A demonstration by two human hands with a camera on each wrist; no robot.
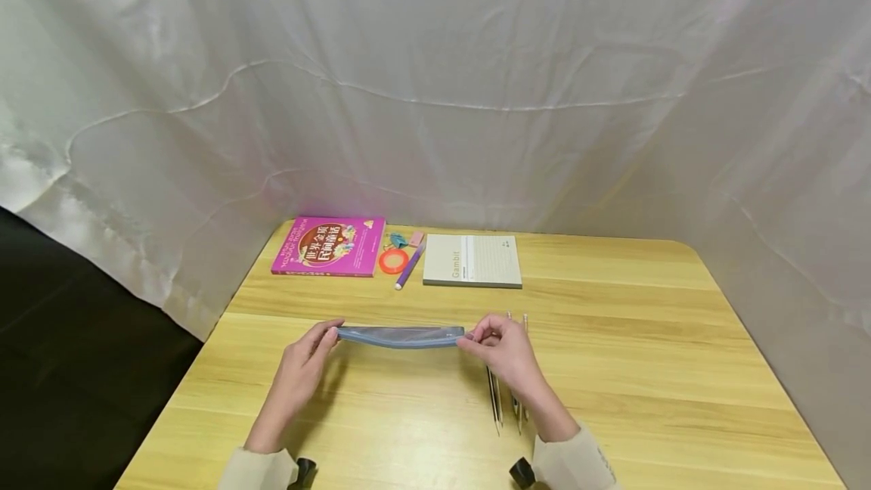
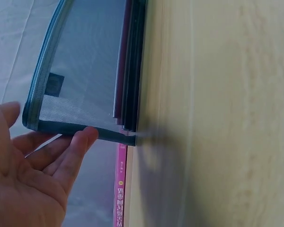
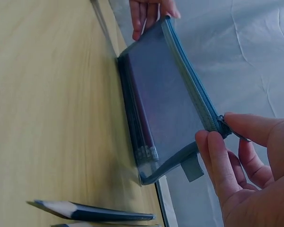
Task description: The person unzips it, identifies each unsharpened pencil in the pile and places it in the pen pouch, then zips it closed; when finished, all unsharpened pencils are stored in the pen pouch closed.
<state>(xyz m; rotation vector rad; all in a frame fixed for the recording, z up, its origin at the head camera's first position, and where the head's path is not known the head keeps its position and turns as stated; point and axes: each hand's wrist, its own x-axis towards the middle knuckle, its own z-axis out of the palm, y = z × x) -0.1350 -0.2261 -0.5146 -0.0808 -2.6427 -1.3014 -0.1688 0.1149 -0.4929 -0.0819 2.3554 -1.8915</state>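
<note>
sleeves (image 1: 578, 460): cream, long, cuffed at wrists | wrist cameras (image 1: 522, 471): black | hands (image 1: 503, 350): bare

Pencils (image 1: 495, 399) partly under right hand (image 1: 503, 354)

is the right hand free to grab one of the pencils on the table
Probably not yet: the right hand pinches the zipper pull of the mesh pouch. The pencils lie just under its wrist, nothing covering them.

A pink book (image 1: 330, 246) lies at the far edge of the wooden tabletop (image 1: 612, 339), at about 11 o'clock. Just beside it toward 12 o'clock are an orange ring (image 1: 393, 261), a purple pen (image 1: 410, 265) and small clips (image 1: 397, 239). A pale notebook (image 1: 472, 260) lies at 12 o'clock, and white cloth (image 1: 435, 82) hangs behind everything.
</note>
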